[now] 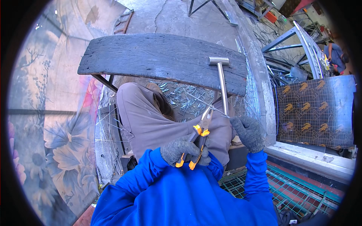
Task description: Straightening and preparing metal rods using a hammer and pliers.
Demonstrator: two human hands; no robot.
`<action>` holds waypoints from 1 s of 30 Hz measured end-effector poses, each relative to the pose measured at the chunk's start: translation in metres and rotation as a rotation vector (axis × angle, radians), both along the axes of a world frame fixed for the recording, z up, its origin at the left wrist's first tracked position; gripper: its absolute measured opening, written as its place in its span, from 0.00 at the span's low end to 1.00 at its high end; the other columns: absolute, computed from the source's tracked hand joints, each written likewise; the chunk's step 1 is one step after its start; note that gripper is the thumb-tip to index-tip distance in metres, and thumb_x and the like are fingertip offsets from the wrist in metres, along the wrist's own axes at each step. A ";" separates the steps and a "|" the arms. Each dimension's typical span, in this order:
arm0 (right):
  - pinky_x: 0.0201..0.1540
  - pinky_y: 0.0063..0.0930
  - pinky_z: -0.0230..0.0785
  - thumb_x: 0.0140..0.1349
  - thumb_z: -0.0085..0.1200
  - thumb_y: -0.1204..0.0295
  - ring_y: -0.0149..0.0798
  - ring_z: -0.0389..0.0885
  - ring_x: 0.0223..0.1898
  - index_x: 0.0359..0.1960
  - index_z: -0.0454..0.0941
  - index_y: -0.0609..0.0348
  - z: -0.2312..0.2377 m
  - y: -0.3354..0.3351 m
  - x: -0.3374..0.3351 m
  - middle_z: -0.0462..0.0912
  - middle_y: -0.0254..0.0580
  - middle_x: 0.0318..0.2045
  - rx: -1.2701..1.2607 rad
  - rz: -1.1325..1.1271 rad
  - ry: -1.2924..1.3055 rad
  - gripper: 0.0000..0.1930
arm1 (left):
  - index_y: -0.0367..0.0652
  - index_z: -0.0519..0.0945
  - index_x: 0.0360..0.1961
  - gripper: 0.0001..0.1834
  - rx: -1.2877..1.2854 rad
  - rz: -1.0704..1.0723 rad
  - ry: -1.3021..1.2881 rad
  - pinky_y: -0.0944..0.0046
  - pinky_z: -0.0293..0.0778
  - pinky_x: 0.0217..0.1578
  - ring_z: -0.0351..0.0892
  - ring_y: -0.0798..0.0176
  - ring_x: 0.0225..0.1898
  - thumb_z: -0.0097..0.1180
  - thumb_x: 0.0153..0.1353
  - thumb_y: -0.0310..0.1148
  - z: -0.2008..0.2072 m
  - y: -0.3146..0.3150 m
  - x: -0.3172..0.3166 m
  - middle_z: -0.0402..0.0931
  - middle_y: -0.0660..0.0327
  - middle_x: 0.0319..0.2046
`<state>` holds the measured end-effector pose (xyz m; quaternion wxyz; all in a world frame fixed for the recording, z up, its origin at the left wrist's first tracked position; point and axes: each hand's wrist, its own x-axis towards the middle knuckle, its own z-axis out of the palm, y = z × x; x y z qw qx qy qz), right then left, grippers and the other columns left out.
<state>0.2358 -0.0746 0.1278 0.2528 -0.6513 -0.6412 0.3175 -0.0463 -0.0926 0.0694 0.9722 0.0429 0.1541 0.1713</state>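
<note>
My left hand (183, 149) is gripping pliers (204, 125) toward one o'clock; my right hand (247, 132) is pinching a rod (216, 109) toward ten.

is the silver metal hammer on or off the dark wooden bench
On: the silver hammer has its head on the dark bench, handle jutting past the near edge.

A floral curtain (64, 128) borders the concrete floor (175, 20).
</note>
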 end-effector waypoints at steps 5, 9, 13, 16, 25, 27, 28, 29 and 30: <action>0.24 0.37 0.61 0.68 0.61 0.64 0.32 0.65 0.20 0.27 0.79 0.65 -0.005 -0.001 0.004 0.72 0.42 0.18 0.020 0.019 0.056 0.17 | 0.39 0.68 0.55 0.25 0.066 0.017 0.031 0.56 0.79 0.34 0.82 0.56 0.31 0.60 0.55 0.26 0.009 0.002 0.001 0.77 0.51 0.39; 0.25 0.36 0.61 0.68 0.61 0.65 0.32 0.64 0.21 0.27 0.78 0.66 -0.001 0.000 0.003 0.71 0.41 0.18 -0.050 -0.005 0.091 0.17 | 0.39 0.68 0.53 0.24 0.201 0.011 0.152 0.61 0.75 0.29 0.77 0.60 0.27 0.59 0.54 0.25 0.016 0.001 0.007 0.75 0.53 0.35; 0.26 0.37 0.62 0.68 0.60 0.66 0.32 0.68 0.22 0.27 0.78 0.66 0.008 0.001 0.003 0.74 0.42 0.19 -0.044 0.006 0.104 0.16 | 0.40 0.68 0.51 0.23 0.206 0.041 0.175 0.63 0.74 0.28 0.75 0.63 0.26 0.57 0.53 0.24 0.023 -0.001 0.010 0.73 0.57 0.33; 0.26 0.38 0.63 0.68 0.60 0.67 0.33 0.70 0.22 0.27 0.79 0.66 0.008 0.001 0.003 0.74 0.43 0.20 -0.011 0.006 0.091 0.15 | 0.41 0.69 0.50 0.22 0.355 0.087 0.355 0.66 0.72 0.28 0.73 0.66 0.26 0.56 0.53 0.23 0.010 -0.005 0.013 0.72 0.59 0.32; 0.25 0.37 0.61 0.65 0.63 0.67 0.38 0.69 0.20 0.24 0.78 0.65 0.012 0.003 0.004 0.72 0.43 0.17 0.082 0.085 0.063 0.15 | 0.40 0.70 0.49 0.22 0.348 0.022 0.217 0.67 0.72 0.27 0.75 0.66 0.27 0.60 0.51 0.22 0.033 0.006 -0.001 0.74 0.59 0.32; 0.25 0.38 0.61 0.65 0.63 0.67 0.38 0.69 0.20 0.23 0.78 0.65 0.008 0.004 0.001 0.71 0.44 0.17 0.109 0.099 0.115 0.16 | 0.39 0.70 0.48 0.23 0.214 0.018 0.030 0.66 0.72 0.27 0.77 0.63 0.28 0.64 0.51 0.25 0.042 0.003 0.002 0.75 0.57 0.32; 0.25 0.38 0.61 0.64 0.64 0.67 0.39 0.69 0.19 0.24 0.78 0.65 0.005 0.004 -0.001 0.72 0.44 0.17 0.077 0.081 0.155 0.15 | 0.39 0.70 0.48 0.23 0.217 0.015 0.031 0.66 0.72 0.27 0.77 0.63 0.28 0.64 0.51 0.25 0.041 0.002 0.003 0.75 0.57 0.32; 0.24 0.39 0.61 0.64 0.64 0.67 0.39 0.69 0.19 0.25 0.79 0.65 0.004 0.005 -0.002 0.72 0.45 0.18 0.045 0.063 0.194 0.14 | 0.39 0.70 0.48 0.24 0.163 0.040 -0.010 0.65 0.72 0.27 0.77 0.62 0.28 0.66 0.50 0.26 0.039 0.002 0.004 0.76 0.57 0.32; 0.24 0.39 0.61 0.64 0.64 0.67 0.39 0.69 0.19 0.25 0.79 0.65 0.006 0.007 -0.004 0.72 0.45 0.18 0.048 0.063 0.198 0.14 | 0.39 0.70 0.48 0.25 0.109 0.067 -0.049 0.65 0.72 0.27 0.77 0.62 0.28 0.68 0.50 0.27 0.035 0.001 0.004 0.76 0.57 0.32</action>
